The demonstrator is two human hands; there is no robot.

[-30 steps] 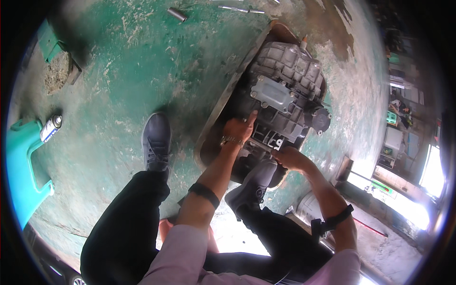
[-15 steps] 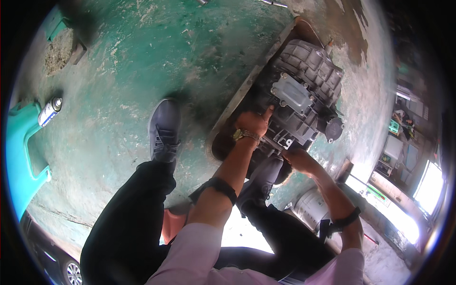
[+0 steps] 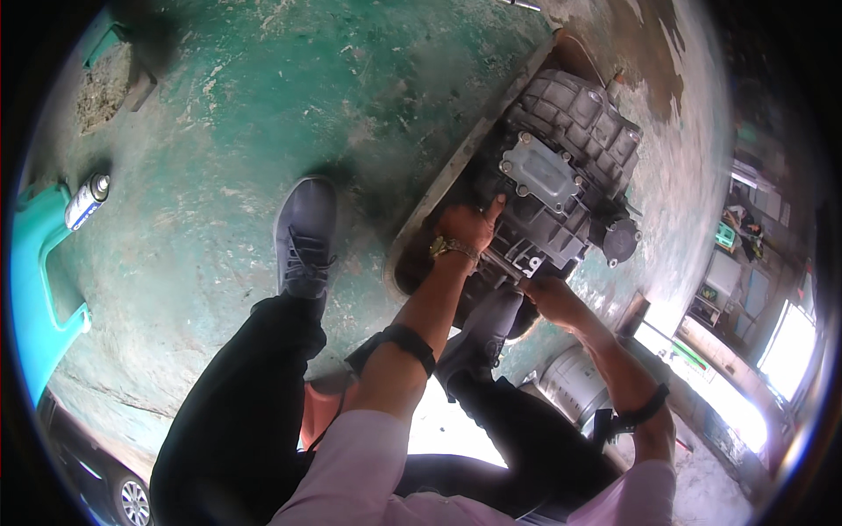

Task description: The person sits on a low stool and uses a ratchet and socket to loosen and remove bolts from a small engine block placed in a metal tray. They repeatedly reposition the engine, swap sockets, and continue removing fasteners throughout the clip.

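A grey metal gearbox (image 3: 579, 118), with a bolted cover plate (image 3: 541, 173) on top, lies tilted in a shallow rusty tray (image 3: 456, 162). My left hand (image 3: 467, 226) is curled over the gearbox's left side. Its thumb points up toward the cover plate, and the other fingertips are hidden behind the hand. At the gearbox's near end, my right hand (image 3: 551, 301) is closed around the end of a metal rod (image 3: 502, 266); its fingertips are partly hidden. The toe of my right shoe (image 3: 493, 320) is close beside this end.
A spray can (image 3: 88, 202) lies by a turquoise plastic stool (image 3: 35, 289) at the left. A white bucket (image 3: 570, 383) stands near my right leg, and a reddish object (image 3: 324, 408) is between my legs. A metal tool (image 3: 522, 4) lies at the far edge.
Both hands keep almost the same place and grip. The view has shifted slightly, and one of the tools at the far edge has slipped out of it.
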